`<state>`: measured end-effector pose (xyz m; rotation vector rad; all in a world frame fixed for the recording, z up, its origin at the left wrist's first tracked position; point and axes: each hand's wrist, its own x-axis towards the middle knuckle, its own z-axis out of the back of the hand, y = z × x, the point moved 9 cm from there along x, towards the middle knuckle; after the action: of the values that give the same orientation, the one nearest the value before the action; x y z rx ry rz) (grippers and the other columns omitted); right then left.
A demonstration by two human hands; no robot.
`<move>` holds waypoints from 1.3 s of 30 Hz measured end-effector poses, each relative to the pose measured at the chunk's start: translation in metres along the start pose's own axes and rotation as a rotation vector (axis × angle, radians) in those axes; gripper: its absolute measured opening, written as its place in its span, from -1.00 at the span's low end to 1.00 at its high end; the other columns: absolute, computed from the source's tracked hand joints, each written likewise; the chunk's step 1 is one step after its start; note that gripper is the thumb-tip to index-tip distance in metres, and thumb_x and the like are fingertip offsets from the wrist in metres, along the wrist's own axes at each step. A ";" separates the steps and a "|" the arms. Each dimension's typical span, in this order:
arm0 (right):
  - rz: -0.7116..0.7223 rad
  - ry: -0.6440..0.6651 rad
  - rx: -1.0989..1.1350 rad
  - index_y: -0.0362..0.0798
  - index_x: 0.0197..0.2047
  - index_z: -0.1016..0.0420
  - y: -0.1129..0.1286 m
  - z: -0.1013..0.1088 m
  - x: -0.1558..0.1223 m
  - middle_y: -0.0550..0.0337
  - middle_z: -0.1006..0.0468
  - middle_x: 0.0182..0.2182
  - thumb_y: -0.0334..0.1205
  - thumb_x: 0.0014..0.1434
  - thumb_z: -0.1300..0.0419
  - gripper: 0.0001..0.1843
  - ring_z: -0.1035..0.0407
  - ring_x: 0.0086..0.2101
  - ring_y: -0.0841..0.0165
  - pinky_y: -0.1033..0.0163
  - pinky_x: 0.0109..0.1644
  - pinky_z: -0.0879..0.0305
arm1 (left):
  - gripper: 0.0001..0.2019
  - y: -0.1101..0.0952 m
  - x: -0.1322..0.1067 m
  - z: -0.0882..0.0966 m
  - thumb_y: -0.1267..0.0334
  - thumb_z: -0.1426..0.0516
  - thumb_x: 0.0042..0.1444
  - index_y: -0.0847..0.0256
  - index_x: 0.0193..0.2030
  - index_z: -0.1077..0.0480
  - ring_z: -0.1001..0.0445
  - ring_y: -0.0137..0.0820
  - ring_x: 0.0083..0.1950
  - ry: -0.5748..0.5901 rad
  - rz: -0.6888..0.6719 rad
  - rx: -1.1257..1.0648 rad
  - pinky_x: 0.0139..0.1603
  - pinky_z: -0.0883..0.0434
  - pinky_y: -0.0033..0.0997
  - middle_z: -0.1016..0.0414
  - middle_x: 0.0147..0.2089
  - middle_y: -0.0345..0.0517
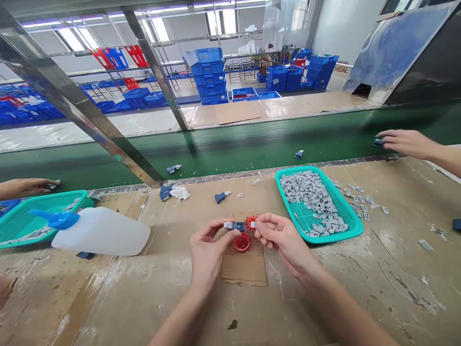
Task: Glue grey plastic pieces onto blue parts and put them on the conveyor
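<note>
My left hand (210, 247) pinches a small dark-blue plastic part with a grey end (236, 226) between thumb and fingers. Close by on the right, my right hand (275, 231) has its fingertips closed on a small light-grey plastic tab (253, 224). The tab points at the blue part; whether they touch is hard to tell. Just below the two pieces stands a small round red cup (242, 242) with dark specks in it. A second red cup (250, 220) is partly hidden behind the right fingertips. Both cups are by a cardboard piece (245, 270).
A teal basket (355, 226) of grey tabs stands at right, with loose tabs (363, 207) beside it. A white bottle (108, 231) lies at left near another teal basket (25, 211). Co-workers' hands (406, 143) reach onto the green conveyor belt (237, 149).
</note>
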<state>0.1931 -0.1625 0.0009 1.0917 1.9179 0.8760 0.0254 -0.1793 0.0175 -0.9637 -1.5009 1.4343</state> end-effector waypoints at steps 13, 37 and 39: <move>0.059 0.017 -0.175 -0.04 -0.32 -0.27 -0.003 -0.012 -0.001 0.35 -0.41 -0.60 0.05 0.00 -0.32 -0.60 -0.25 -0.57 0.49 0.42 -0.54 -0.06 | -0.78 -0.011 -0.010 -0.010 0.42 -0.36 -0.24 0.12 -0.38 -0.55 -0.52 -0.36 -0.27 0.086 -0.070 -0.023 -0.25 -0.52 -0.42 -0.58 -0.34 -0.16; 0.192 -0.596 -1.374 -0.03 -0.12 -0.53 0.075 0.119 -0.002 0.03 -0.58 -0.26 -0.26 0.05 -0.26 -0.73 -0.44 -0.29 0.16 0.21 -0.33 -0.21 | -0.54 -0.028 0.132 -0.070 0.26 0.02 0.22 0.22 0.27 -0.16 -0.40 -0.29 0.13 0.328 -0.419 0.949 0.12 -0.35 -0.32 -0.37 0.19 0.01; 0.139 -0.574 -1.403 -0.01 -0.17 -0.56 0.067 0.124 0.005 0.06 -0.59 -0.31 -0.24 0.03 -0.28 -0.76 -0.45 -0.31 0.17 0.23 -0.36 -0.19 | -0.53 -0.018 0.173 -0.076 0.35 -0.02 0.17 0.27 0.24 -0.21 -0.38 -0.16 0.14 0.322 -0.416 1.116 0.14 -0.30 -0.21 -0.39 0.16 0.10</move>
<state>0.3226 -0.1074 -0.0043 0.4582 0.4442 1.4099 0.0338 0.0083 0.0461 -0.1449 -0.4400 1.4027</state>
